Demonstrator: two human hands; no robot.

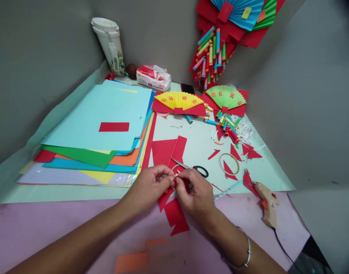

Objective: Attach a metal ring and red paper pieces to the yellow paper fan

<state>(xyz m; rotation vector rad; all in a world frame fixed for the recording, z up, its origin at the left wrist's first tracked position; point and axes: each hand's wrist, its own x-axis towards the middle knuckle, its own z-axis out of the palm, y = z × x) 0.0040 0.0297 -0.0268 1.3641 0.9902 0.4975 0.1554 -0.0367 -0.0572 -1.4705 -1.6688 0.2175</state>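
My left hand [154, 183] and my right hand [196, 193] meet over the middle of the table, fingertips pinched together. Between them is a small pale thing, too small and covered to name. Part of a thin ring shows behind the fingers; whether I hold it or it lies on the table I cannot tell. Just beyond my right hand lie scissors with black handles [202, 171], blades pointing left. Cut pieces of red paper [164, 151] lie under and beyond the hands, and another red scrap [176, 216] is below them.
At left is a stack of coloured paper sheets [94, 110] with a red strip [114, 127]. Yellow [178, 99] and green [226, 98] paper fans stand behind. A tape ring [229, 164] and a corded glue gun [266, 203] lie right. A cup [110, 47] and tissue pack [153, 77] are at the back.
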